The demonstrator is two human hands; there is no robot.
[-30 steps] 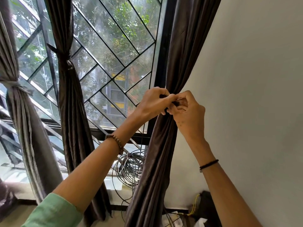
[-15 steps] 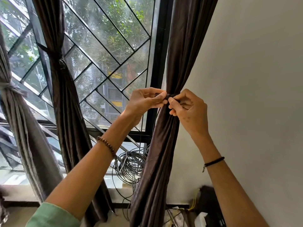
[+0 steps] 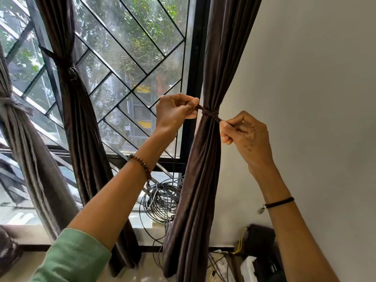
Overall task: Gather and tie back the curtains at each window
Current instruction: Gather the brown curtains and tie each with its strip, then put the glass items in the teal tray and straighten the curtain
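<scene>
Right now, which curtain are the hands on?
The rightmost curtain, beside the wall: left hand and right hand pinch its tie's ends. The middle curtain and left curtain hang knotted, untouched.

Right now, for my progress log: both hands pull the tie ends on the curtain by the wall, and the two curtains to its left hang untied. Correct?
No: the head view shows the dark curtain and the grey curtain already tied. The left hand and right hand do pull the tie on the wall-side curtain.

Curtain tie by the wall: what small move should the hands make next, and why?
Probably pull both ends apart to tighten it: the left hand and right hand each pinch an end of the tie, already knotted around the gathered curtain.
</scene>
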